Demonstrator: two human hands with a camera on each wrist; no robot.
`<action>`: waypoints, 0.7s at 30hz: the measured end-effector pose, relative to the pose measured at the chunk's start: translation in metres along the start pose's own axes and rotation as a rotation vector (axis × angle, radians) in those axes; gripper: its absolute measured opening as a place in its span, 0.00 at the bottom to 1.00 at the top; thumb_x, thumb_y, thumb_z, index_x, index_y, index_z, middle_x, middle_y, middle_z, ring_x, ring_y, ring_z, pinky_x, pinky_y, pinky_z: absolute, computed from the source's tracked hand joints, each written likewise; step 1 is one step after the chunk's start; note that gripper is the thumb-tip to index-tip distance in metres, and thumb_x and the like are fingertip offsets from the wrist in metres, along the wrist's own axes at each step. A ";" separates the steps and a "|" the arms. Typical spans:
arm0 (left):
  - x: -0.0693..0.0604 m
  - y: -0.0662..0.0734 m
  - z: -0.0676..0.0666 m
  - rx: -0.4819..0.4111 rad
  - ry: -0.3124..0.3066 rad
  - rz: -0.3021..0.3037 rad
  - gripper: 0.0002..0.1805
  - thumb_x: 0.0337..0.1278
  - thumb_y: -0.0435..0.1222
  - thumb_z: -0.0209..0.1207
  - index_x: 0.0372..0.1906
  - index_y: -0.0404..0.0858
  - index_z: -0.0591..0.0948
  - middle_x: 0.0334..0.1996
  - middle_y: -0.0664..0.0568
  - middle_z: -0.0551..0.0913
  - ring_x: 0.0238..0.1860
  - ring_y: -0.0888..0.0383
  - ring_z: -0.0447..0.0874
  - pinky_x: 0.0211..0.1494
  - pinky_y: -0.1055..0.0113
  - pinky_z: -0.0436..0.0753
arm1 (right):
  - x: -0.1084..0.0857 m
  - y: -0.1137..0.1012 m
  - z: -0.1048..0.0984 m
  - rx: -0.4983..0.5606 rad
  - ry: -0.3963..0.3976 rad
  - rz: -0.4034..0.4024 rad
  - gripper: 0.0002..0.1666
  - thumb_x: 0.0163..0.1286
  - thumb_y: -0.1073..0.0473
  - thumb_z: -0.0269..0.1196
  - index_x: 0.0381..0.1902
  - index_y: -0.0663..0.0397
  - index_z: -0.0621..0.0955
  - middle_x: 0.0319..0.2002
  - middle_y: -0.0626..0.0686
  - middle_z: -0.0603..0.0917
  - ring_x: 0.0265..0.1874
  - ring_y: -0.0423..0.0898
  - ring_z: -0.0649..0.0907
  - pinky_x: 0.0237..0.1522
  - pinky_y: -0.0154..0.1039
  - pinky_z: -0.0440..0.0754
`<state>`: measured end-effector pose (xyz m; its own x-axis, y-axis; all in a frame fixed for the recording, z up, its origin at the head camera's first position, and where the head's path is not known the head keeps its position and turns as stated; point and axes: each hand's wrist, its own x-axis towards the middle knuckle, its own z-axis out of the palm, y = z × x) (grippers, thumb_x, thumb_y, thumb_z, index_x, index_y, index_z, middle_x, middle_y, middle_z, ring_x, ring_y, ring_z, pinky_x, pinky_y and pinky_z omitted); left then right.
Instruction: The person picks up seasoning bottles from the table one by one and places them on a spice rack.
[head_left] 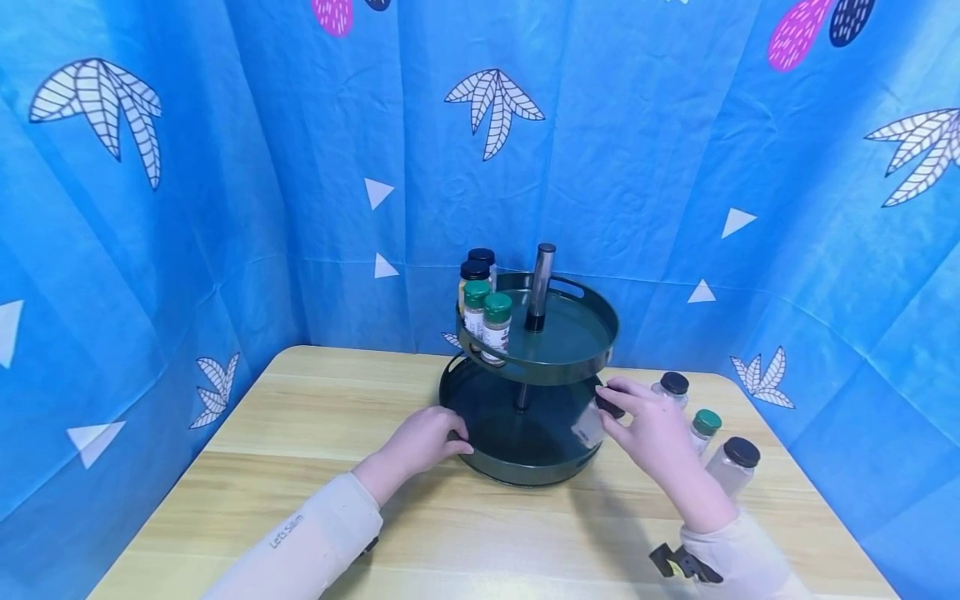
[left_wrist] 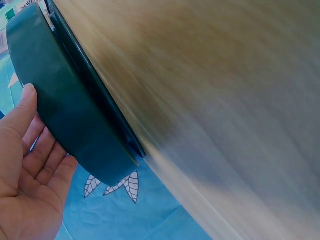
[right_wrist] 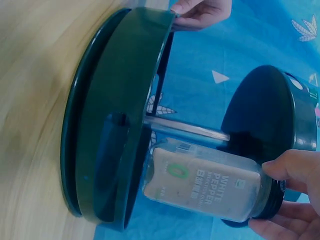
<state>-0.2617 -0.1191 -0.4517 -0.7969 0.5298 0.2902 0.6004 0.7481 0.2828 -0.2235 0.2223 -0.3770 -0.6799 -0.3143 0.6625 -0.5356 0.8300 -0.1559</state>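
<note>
A two-tier dark green turntable stands on the table, its lower tray beneath the upper tray. My left hand grips the lower tray's rim at the left front, the thumb against the outer wall. With fingers and thumb around its black lid, my right hand holds a clear spice jar labelled white pepper at the right rim of the lower tray. Whether the jar's base touches the tray is unclear. Two green-lidded jars and two black-lidded jars stand at the left on the upper tray.
Right of the turntable stand a black-lidded jar, a green-lidded jar and a larger black-lidded jar, close to my right forearm. A metal post rises through both trays. Behind the wooden table hangs a blue patterned curtain.
</note>
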 end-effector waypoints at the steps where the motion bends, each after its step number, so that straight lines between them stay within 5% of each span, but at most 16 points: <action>1: 0.000 0.000 0.000 0.001 -0.001 0.000 0.08 0.56 0.44 0.71 0.32 0.45 0.87 0.30 0.59 0.85 0.36 0.59 0.83 0.45 0.62 0.83 | 0.000 -0.001 0.001 0.005 -0.002 0.002 0.21 0.53 0.64 0.77 0.46 0.59 0.89 0.46 0.60 0.87 0.35 0.55 0.88 0.32 0.46 0.87; 11: 0.000 0.000 0.000 -0.001 0.000 -0.005 0.08 0.56 0.45 0.71 0.32 0.45 0.87 0.30 0.59 0.85 0.36 0.59 0.82 0.45 0.62 0.83 | 0.001 -0.010 0.008 0.055 0.011 -0.011 0.21 0.53 0.65 0.77 0.47 0.60 0.88 0.48 0.63 0.86 0.41 0.59 0.88 0.39 0.50 0.88; 21: 0.000 0.000 0.000 -0.007 -0.004 -0.006 0.09 0.55 0.45 0.71 0.32 0.44 0.87 0.30 0.59 0.85 0.36 0.59 0.83 0.45 0.62 0.83 | 0.004 -0.019 0.016 0.059 0.035 -0.069 0.19 0.52 0.66 0.76 0.44 0.58 0.89 0.45 0.59 0.87 0.38 0.54 0.88 0.33 0.43 0.88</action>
<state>-0.2618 -0.1190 -0.4516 -0.8010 0.5265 0.2851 0.5956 0.7488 0.2907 -0.2239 0.1982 -0.3831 -0.6226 -0.3527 0.6985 -0.6102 0.7777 -0.1512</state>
